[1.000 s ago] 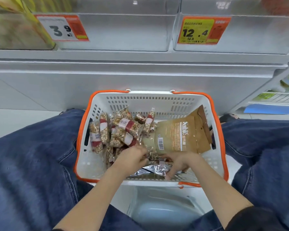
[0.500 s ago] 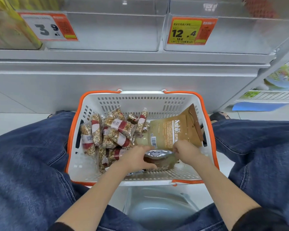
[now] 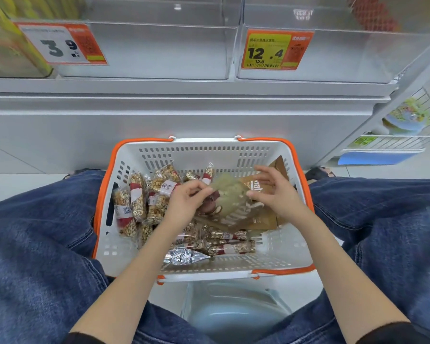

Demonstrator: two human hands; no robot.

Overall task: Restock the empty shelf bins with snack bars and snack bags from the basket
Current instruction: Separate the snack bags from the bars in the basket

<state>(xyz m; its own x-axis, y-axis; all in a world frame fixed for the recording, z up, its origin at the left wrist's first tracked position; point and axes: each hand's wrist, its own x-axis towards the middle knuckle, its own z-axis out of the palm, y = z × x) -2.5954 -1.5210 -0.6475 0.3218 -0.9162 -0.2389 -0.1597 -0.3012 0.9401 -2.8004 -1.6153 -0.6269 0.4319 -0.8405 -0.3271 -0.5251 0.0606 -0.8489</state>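
Pinching blurred snack bag (image 3: 230,194), left hand (image 3: 186,198), right hand (image 3: 274,192)

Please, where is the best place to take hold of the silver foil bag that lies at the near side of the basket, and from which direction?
Probably the silver foil bag is best pinched at its pointed right corner, coming from above. It lies flat on the floor of the basket, and that corner is bare; its other end disappears under the left forearm.

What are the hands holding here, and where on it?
Both hold one blurred snack bag over the basket: left hand pinches its left edge, right hand its right edge.
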